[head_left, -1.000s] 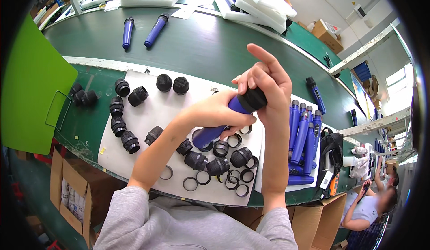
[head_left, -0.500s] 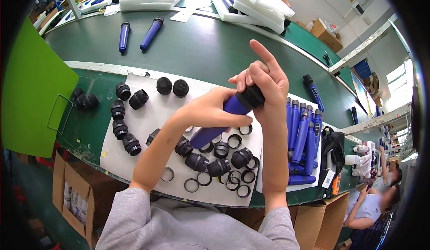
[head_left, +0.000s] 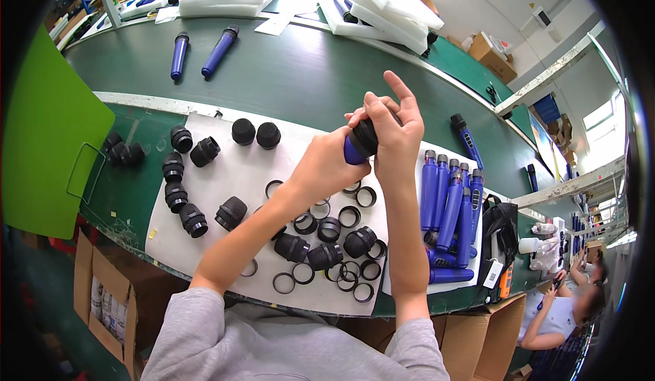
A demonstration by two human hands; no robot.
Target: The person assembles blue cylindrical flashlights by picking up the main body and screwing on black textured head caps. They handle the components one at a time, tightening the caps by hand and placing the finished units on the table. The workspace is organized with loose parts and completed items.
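I have one blue microphone body (head_left: 353,151) between my hands. My left hand (head_left: 326,162) is closed around the body, and my right hand (head_left: 396,134) grips the black head (head_left: 366,134) at its upper end, index finger sticking out straight. The head sits on the body, but my fingers cover the joint, so I can't tell whether it is fully seated; I'd judge this piece partway done.

What looks finished lies farther out: two headed microphones (head_left: 220,52) beyond my hands to the left, on the long green surface (head_left: 293,74), and another headed microphone (head_left: 467,140) out to the right of my right hand.

Plenty seems left. Just right of my right forearm, a bunch of blue bodies (head_left: 450,210) lies heaped, and those whose ends I can make out show no mesh head. Left of my left hand, a curved row of loose mesh heads (head_left: 175,196) runs down the white sheet (head_left: 225,255) on the counter (head_left: 112,207), with two upright heads (head_left: 269,135) nearer my hand. Between my forearms, closer to my body, more heads (head_left: 325,256) lie among black rings (head_left: 348,207), all loose. I can't tell whether the microphone I'm holding already carries a ring, since my grip hides that part.
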